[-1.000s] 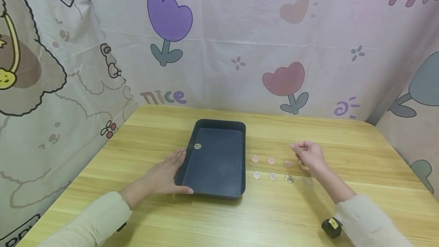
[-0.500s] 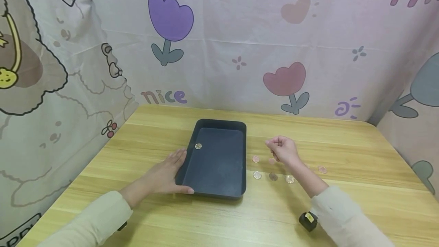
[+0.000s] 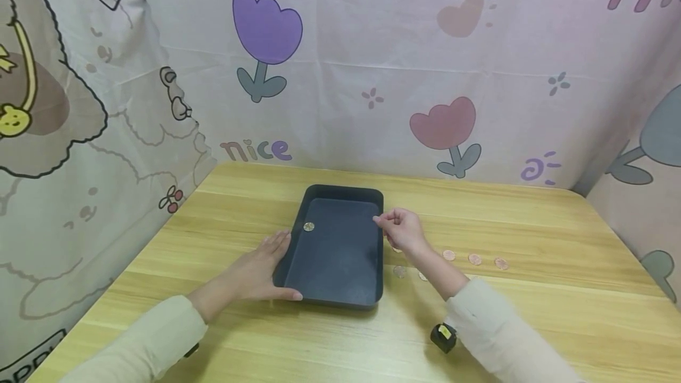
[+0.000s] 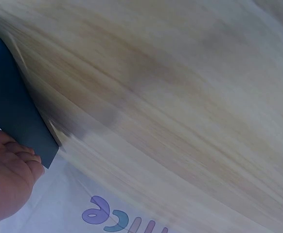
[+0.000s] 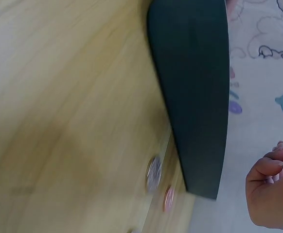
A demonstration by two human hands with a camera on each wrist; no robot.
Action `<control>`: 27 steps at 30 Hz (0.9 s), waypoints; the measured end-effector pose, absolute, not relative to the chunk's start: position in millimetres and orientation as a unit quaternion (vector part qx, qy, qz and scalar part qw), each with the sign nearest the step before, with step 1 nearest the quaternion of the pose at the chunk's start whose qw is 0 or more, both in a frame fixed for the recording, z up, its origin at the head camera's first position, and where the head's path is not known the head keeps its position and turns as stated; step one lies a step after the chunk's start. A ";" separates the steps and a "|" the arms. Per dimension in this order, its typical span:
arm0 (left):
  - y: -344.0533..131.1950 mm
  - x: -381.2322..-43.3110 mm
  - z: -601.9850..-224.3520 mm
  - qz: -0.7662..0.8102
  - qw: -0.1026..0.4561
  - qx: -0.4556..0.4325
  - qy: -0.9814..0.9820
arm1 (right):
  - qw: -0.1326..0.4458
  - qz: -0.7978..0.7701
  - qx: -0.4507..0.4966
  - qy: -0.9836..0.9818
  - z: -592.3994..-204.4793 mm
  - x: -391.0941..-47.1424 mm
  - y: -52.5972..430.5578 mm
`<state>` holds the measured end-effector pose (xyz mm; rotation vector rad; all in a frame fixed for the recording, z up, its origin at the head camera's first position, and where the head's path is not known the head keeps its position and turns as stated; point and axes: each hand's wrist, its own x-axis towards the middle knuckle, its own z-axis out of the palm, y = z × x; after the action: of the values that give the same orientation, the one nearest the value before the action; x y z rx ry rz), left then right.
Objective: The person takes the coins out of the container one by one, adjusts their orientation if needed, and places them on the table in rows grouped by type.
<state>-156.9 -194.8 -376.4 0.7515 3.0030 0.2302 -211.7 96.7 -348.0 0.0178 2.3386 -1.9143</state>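
My left hand (image 3: 255, 273) rests against the near left corner of a dark rectangular tray (image 3: 380, 265), fingers along its left wall and thumb at the front wall. In the left wrist view, its fingers (image 4: 22, 160) touch the tray wall. My right hand (image 3: 401, 229) is over the tray's right rim, thumb and forefinger pinching a coin that the fingertips hide. One gold-toned coin (image 3: 308, 227) lies in the tray at the left. Right of the tray, copper-coloured coins (image 3: 474, 259) form a row, with silvery coins (image 3: 399, 272) nearer me; my right arm covers some.
The tray stands on a wood-grain table (image 3: 255, 341). A printed cloth (image 3: 340, 46) hangs behind it and along both sides. On my right wrist is a black wrist camera (image 3: 444, 337), low over the table.
My right hand has moved left from above the coin rows to the tray's right rim, fingers still pinched. The left hand and tray have stayed in place.
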 end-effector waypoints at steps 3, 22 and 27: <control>-194.9 -157.6 -377.1 0.075 0.021 0.242 0.967 | 0.054 -0.618 0.005 0.784 -349.5 -212.9 84.4; -195.7 -157.5 -376.6 0.088 0.024 0.238 0.967 | 0.040 -0.632 -0.041 0.773 -364.9 -233.8 4.7; -195.8 -158.8 -377.8 0.085 0.026 0.237 0.967 | 0.052 -0.640 -0.029 0.766 -373.6 -245.6 -10.2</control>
<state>-158.8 -195.8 -377.8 0.7330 2.9902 0.2622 -245.6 -10.2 -373.6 -0.0868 2.3313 -1.9462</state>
